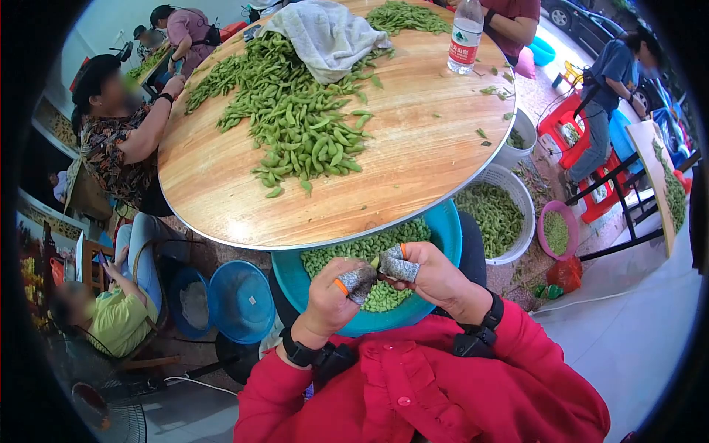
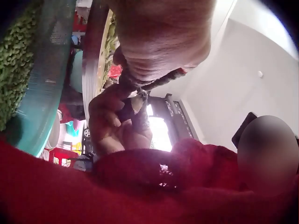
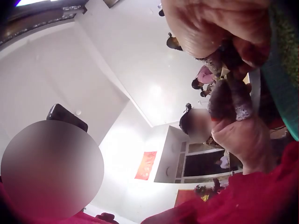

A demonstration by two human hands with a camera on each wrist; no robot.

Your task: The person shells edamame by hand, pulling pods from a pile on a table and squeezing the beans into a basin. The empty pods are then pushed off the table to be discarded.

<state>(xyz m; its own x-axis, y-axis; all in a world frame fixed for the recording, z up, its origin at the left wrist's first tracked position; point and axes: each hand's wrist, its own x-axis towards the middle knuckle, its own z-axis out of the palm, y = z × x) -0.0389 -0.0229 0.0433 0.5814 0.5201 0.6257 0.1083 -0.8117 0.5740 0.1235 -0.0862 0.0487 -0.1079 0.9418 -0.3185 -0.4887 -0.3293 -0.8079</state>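
Observation:
Over a blue basin (image 1: 289,292) of shelled green beans (image 1: 384,297), my two hands meet fingertip to fingertip. The left hand (image 1: 331,297) and the right hand (image 1: 436,277) pinch a small green soybean pod (image 1: 375,262) between them. Grey cloth covers wrap some thumbs and fingers, with an orange band on each hand. In the left wrist view the pod (image 2: 137,102) appears as a pale patch between the fingers, and most of it is hidden. A heap of unshelled soybean pods (image 1: 310,122) lies on the round wooden table (image 1: 413,148) just beyond.
A grey towel (image 1: 325,37) lies on the pods, and a water bottle (image 1: 465,37) stands to its right. At right are a white basket (image 1: 521,240) of pods and a pink basin (image 1: 560,229). Another blue basin (image 1: 241,299) stands at left. Several people are around.

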